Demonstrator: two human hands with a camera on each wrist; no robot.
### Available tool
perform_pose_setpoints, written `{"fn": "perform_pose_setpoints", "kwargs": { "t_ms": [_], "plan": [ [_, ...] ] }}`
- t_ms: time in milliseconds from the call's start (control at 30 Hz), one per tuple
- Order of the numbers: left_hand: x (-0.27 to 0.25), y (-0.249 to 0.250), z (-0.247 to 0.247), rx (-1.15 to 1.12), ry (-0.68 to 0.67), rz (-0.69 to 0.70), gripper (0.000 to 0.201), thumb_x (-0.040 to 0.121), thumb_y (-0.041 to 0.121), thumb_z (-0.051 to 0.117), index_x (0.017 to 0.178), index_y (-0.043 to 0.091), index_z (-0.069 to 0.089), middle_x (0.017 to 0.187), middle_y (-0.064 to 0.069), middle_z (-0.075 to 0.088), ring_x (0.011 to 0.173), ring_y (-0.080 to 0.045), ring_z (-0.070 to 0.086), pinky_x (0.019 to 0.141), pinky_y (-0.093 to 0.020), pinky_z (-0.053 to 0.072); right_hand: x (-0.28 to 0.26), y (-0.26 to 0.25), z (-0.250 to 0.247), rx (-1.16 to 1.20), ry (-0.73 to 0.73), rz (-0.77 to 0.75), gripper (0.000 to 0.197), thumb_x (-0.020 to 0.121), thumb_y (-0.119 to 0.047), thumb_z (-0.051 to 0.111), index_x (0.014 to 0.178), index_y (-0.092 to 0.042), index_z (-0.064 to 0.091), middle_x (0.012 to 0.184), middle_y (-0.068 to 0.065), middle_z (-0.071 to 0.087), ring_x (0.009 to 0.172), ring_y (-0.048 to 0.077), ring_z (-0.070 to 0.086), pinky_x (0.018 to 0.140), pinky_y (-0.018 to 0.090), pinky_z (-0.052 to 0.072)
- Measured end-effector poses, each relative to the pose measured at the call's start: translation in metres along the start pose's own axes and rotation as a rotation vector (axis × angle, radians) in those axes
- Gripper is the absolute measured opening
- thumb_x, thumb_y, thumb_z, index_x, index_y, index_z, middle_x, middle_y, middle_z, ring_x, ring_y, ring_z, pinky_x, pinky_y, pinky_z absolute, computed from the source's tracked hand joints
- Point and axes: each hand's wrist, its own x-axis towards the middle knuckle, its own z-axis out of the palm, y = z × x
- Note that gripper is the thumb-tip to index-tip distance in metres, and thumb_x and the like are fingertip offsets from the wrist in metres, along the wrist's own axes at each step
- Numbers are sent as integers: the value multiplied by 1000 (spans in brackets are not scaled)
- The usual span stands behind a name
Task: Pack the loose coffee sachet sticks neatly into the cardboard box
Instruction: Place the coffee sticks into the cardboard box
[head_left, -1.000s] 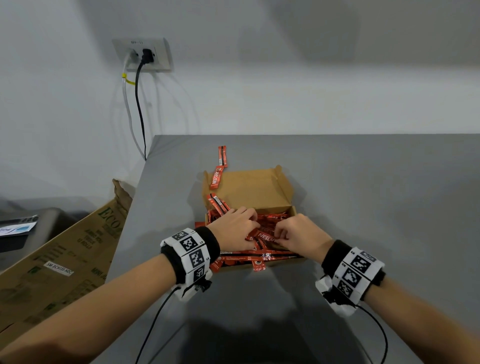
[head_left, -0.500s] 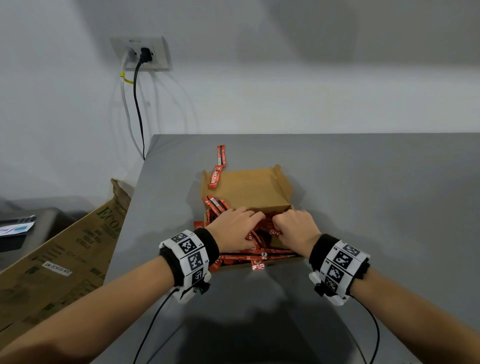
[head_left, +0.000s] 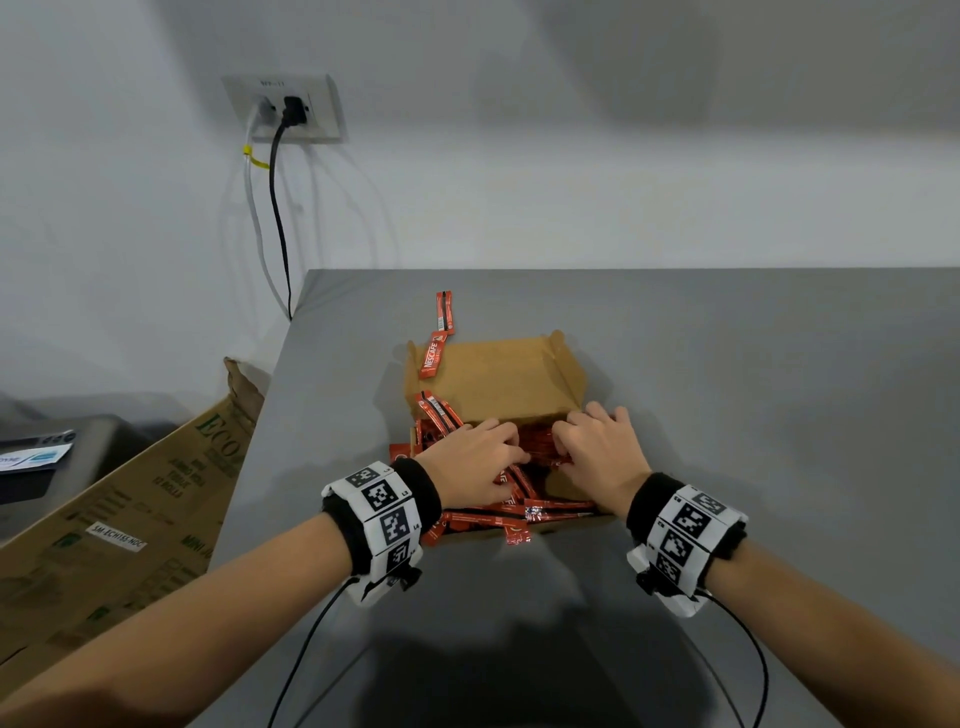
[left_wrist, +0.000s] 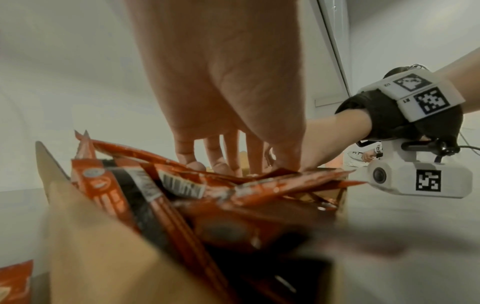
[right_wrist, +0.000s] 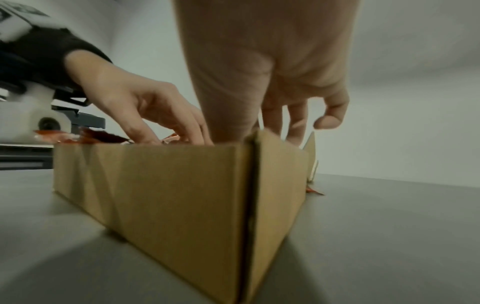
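The brown cardboard box (head_left: 493, 379) lies on the grey table with its lid folded back. Red coffee sachet sticks (head_left: 519, 519) fill it in a jumble, some hanging over the front and left walls. My left hand (head_left: 478, 457) rests on the pile with fairly straight fingers (left_wrist: 221, 166) touching the sachets (left_wrist: 182, 185). My right hand (head_left: 597, 447) reaches down inside the box's right end (right_wrist: 182, 195), and the wall hides its fingertips. One loose sachet (head_left: 444, 310) lies on the table beyond the box. Another sachet (head_left: 432, 356) lies on the lid's left corner.
A large printed cardboard carton (head_left: 119, 509) leans beside the table's left edge. A wall socket (head_left: 284, 109) with two cables hangs above the far left corner. Bare grey tabletop (head_left: 779, 415) stretches to the right of the box.
My right hand and wrist have shifted slightly left and forward, bringing its fingers close to the left hand over the sachets. The left hand has hardly moved.
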Motion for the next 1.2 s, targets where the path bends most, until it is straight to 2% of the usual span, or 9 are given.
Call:
{"fn": "perform_pose_setpoints", "kwargs": {
  "t_ms": [67, 167, 333, 667, 833, 933, 1000, 1067, 1200],
  "plan": [
    [0, 0, 0, -16, -1, 1, 46, 92, 30, 51, 136, 19, 46, 127, -1, 45, 112, -14, 43, 93, -29, 42, -3, 5, 4, 58, 54, 48, 35, 54, -21, 84, 77, -16, 58, 86, 4, 56, 83, 27, 53, 65, 40, 43],
    [0, 0, 0, -25, -9, 1, 45, 92, 29, 51, 135, 18, 47, 127, -1, 45, 111, -14, 42, 93, -29, 42, -6, 15, 8, 256, 24, 138, 43, 70, -22, 76, 102, -15, 48, 108, 5, 40, 99, 23, 43, 76, 39, 47],
    [1, 0, 0, -51, -26, 0, 46, 91, 28, 52, 134, 14, 49, 124, -1, 44, 109, -14, 43, 94, -31, 43, -4, 23, 17, 472, -5, 176, 36, 76, -13, 72, 86, -16, 38, 92, 2, 43, 79, 22, 50, 68, 27, 38],
    [1, 2, 2, 16, -21, 19, 42, 93, 29, 46, 130, 10, 51, 123, -3, 42, 108, -14, 42, 91, -30, 44, -2, 19, 20, 442, 21, 239, 23, 82, -14, 65, 74, -15, 43, 85, 4, 48, 77, 27, 53, 68, 34, 46],
    [3, 2, 4, 57, -40, 12, 39, 94, 30, 44, 125, 9, 53, 122, -3, 43, 107, -15, 41, 91, -31, 43, -7, 17, 15, 359, 24, 230, 26, 78, -27, 71, 85, -15, 49, 101, 2, 44, 93, 24, 50, 74, 36, 47],
    [3, 2, 4, 95, -38, 15, 40, 94, 30, 43, 126, 9, 52, 125, -4, 43, 110, -17, 41, 93, -33, 42, -8, 13, 13, 191, 94, 169, 36, 67, -33, 78, 91, -17, 58, 112, 4, 48, 104, 26, 47, 84, 43, 43],
    [3, 2, 4, 105, -35, 17, 40, 94, 30, 42, 128, 10, 51, 126, -4, 43, 110, -17, 41, 93, -32, 42, -7, 11, 12, 135, 163, 118, 37, 54, -33, 85, 81, -18, 63, 103, 7, 55, 96, 29, 53, 80, 45, 42],
    [3, 3, 4, 113, -30, 26, 41, 94, 31, 42, 129, 11, 50, 126, -4, 43, 109, -17, 42, 93, -32, 42, -6, 8, 12, 101, 174, 39, 34, 48, -36, 87, 69, -21, 64, 88, 3, 58, 83, 27, 55, 71, 42, 42],
    [2, 2, 3, 119, -20, 37, 40, 95, 31, 41, 131, 14, 49, 126, -3, 43, 109, -16, 41, 92, -30, 40, -4, 3, 14, 96, 111, -58, 30, 52, -35, 88, 68, -21, 67, 80, -1, 59, 80, 24, 56, 68, 42, 41]
  ]
}}
